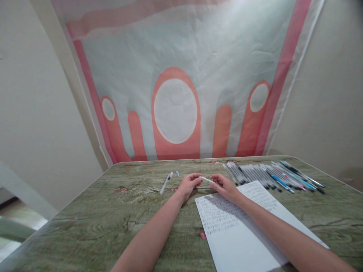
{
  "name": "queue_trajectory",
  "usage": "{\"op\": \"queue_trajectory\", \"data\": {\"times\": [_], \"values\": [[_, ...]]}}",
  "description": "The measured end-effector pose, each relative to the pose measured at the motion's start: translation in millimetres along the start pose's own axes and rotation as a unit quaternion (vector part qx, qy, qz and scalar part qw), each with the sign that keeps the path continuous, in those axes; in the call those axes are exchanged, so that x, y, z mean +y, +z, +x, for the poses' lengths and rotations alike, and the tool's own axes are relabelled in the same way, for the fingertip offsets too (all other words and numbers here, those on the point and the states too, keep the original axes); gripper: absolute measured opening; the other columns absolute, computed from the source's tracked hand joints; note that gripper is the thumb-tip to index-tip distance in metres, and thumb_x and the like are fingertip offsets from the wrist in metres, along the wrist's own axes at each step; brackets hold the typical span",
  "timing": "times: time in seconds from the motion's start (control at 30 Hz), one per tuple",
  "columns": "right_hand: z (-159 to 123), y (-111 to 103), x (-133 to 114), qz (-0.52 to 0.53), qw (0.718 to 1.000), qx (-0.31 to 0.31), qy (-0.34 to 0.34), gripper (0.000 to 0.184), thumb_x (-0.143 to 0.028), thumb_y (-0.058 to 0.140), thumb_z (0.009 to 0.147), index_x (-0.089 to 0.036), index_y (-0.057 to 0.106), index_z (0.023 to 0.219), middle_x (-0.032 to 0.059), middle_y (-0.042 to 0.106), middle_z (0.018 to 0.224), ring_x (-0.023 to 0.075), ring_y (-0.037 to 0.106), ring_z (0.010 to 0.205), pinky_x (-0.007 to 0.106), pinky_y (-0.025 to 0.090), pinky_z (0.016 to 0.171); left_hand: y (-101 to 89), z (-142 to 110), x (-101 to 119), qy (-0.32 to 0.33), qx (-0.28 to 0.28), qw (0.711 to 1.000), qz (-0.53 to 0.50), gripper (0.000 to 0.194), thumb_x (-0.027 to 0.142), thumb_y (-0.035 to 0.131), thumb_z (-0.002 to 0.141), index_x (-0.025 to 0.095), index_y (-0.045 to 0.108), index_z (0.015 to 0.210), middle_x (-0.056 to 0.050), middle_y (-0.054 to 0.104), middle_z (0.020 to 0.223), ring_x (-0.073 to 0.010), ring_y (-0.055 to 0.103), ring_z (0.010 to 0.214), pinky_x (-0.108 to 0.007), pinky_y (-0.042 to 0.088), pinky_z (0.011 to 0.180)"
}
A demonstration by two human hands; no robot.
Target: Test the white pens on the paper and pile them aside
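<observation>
Between my two hands a slim, pale pen (207,180) is held level above the table. My left hand (189,186) pinches its left end, and my right hand (226,186) grips the right end, fingers closed around it. Whether the pen is whole or only part of one, I cannot tell. Under my right hand and forearm lies a white sheet (241,249) with rows of handwriting. Left of my left hand, a clear pen (165,184) with a dark part near its top rests on the table, with a small light-blue piece (177,173) close by.
Many clear pens (256,175) lie side by side at the back right. Blue pens (280,182) and other coloured ones are among them at the right end. The wood-patterned table (93,219) ends at a wall hanging (176,109) with red shapes.
</observation>
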State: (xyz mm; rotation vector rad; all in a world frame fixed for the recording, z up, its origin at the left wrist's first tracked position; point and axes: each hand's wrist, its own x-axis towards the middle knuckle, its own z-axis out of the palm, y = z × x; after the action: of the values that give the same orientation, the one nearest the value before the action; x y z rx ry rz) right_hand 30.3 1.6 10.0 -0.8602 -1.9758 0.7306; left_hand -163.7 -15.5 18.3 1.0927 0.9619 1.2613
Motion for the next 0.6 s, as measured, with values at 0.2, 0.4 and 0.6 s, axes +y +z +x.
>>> {"op": "queue_trajectory", "data": {"times": [0.2, 0.4, 0.6], "values": [[-1.1, -1.9, -2.9, -0.027, 0.999, -0.013, -0.016, 0.02, -0.035, 0.047, 0.081, -0.018, 0.055, 0.08, 0.0006, 0.056, 0.068, 0.0137, 0.049, 0.063, 0.025, 0.037, 0.059, -3.9, 3.0, -4.1, 0.001, -0.008, 1.0, 0.008, 0.038, 0.035, 0.072, 0.058, 0.013, 0.063, 0.087, -0.002, 0.061, 0.072, -0.0069, 0.051, 0.059, -0.021, 0.038, 0.061], [-1.1, -3.4, -7.1, -0.027, 0.999, -0.03, -0.014, 0.022, -0.036, 0.044, 0.082, -0.018, 0.058, 0.079, 0.0001, 0.056, 0.066, 0.0135, 0.048, 0.061, 0.025, 0.036, 0.057, -4.8, 3.5, -4.5, 0.001, -0.009, 1.0, 0.011, 0.037, 0.036, 0.072, 0.057, 0.013, 0.064, 0.085, -0.002, 0.06, 0.07, -0.0066, 0.05, 0.058, -0.021, 0.037, 0.061], [-0.6, -1.0, -6.1, 0.009, 1.0, 0.003, -0.007, 0.024, -0.034, 0.046, 0.081, -0.017, 0.055, 0.096, -0.0013, 0.053, 0.061, 0.0125, 0.047, 0.056, 0.024, 0.036, 0.055, -0.5, 1.4, -2.5, 0.007, -0.014, 1.0, 0.013, 0.041, 0.034, 0.071, 0.059, 0.015, 0.062, 0.094, -0.003, 0.061, 0.081, -0.0079, 0.052, 0.065, -0.021, 0.038, 0.064]]}}
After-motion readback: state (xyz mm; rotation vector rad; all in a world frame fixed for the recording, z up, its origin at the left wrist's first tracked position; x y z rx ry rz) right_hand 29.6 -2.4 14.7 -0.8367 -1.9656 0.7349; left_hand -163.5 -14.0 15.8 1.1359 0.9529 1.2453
